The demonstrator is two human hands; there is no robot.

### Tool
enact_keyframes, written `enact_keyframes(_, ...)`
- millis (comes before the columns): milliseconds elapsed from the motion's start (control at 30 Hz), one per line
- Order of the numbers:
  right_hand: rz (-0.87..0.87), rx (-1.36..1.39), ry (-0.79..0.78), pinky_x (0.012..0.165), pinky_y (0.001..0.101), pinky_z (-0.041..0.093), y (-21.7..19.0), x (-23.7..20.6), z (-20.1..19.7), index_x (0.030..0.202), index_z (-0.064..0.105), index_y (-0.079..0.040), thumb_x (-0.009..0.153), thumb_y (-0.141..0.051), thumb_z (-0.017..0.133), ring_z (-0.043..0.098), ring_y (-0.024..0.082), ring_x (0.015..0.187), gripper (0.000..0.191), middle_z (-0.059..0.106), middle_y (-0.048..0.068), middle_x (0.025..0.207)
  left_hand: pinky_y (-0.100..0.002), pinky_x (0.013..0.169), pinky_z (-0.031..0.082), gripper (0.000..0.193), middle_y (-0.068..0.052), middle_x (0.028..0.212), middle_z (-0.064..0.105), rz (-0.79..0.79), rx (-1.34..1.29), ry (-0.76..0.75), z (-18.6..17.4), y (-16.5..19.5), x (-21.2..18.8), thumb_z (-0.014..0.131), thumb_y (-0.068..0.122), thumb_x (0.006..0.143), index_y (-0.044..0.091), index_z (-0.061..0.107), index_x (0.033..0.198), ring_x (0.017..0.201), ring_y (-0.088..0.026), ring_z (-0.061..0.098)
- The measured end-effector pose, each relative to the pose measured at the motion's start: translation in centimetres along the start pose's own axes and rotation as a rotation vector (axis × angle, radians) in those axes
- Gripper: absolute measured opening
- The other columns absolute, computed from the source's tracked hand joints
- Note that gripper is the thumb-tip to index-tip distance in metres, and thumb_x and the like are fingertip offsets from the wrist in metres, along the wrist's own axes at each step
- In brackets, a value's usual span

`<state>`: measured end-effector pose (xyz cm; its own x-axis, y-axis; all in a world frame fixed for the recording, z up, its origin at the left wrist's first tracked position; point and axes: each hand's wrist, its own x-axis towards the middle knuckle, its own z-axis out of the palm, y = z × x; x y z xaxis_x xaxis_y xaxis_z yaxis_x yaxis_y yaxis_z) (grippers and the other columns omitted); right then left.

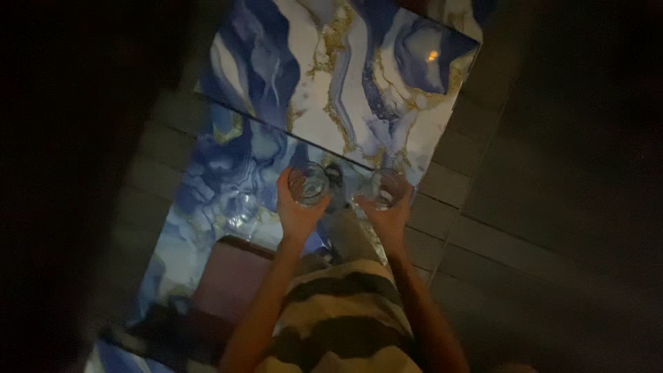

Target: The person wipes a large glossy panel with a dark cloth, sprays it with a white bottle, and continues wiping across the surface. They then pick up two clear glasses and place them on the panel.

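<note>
My left hand [298, 211] grips a clear drinking glass [308, 184], seen from above with its round rim showing. My right hand [388, 214] holds a second clear glass [387, 188] the same way. Both glasses are held side by side over the near edge of a table [359, 76] with a blue, white and gold marbled top. My forearms reach forward from a striped shirt at the bottom of the view. The scene is dim.
A lower marbled shelf or surface [221, 186] lies left of my hands, with what looks like another clear glass [242, 207] on it. A dark reddish seat [228, 276] sits below. Dark tiled floor [525, 228] surrounds the table on the right.
</note>
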<state>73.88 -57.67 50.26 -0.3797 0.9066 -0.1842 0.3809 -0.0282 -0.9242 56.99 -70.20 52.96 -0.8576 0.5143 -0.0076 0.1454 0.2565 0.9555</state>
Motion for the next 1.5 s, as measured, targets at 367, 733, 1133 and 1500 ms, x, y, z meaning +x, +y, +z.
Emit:
enact_keyframes(367,-0.074,-0.03,0.152,0.103,0.0472,0.055,1.7,22.4,9.7,0.147,0.035,0.0,0.071,-0.026,0.095,0.055,0.035,0.129,0.101,0.053,0.022,0.14,-0.047,0.1,0.051,0.102,-0.02,0.139,0.048,-0.21,0.275,-0.311,10.3,-4.4,23.9,0.096,0.033,0.069,0.006,0.039,0.15,0.129,-0.036,0.052)
enact_keyframes(733,0.217,-0.144,0.244,0.106,0.0463,0.051,1.4,55.1,20.6,0.149,0.041,-0.002,0.07,-0.027,0.096,0.056,0.034,0.132,0.099,0.054,0.022,0.144,-0.048,0.104,0.048,0.094,-0.018,0.14,0.052,0.016,0.353,-0.585,27.3,-14.2,55.3,0.095,0.024,0.069,0.009,0.045,0.147,0.129,-0.037,0.053)
enact_keyframes(1133,0.006,-0.079,0.537,0.107,0.0423,0.059,12.3,78.9,21.5,0.147,0.045,-0.001,0.081,-0.015,0.097,0.061,0.033,0.13,0.086,0.058,0.02,0.144,-0.048,0.112,0.046,0.096,-0.018,0.148,0.052,0.246,0.282,-0.662,45.9,-21.8,70.7,0.095,0.017,0.073,0.011,0.041,0.152,0.137,-0.037,0.051)
enact_keyframes(1500,0.141,0.043,0.65,0.108,0.045,0.054,17.5,71.1,18.2,0.157,0.029,-0.004,0.087,-0.015,0.088,0.054,0.032,0.134,0.092,0.049,0.018,0.149,-0.047,0.113,0.047,0.097,-0.016,0.151,0.053,0.19,0.246,-0.678,44.4,-24.9,61.7,0.098,0.013,0.071,0.012,0.043,0.151,0.14,-0.036,0.052)
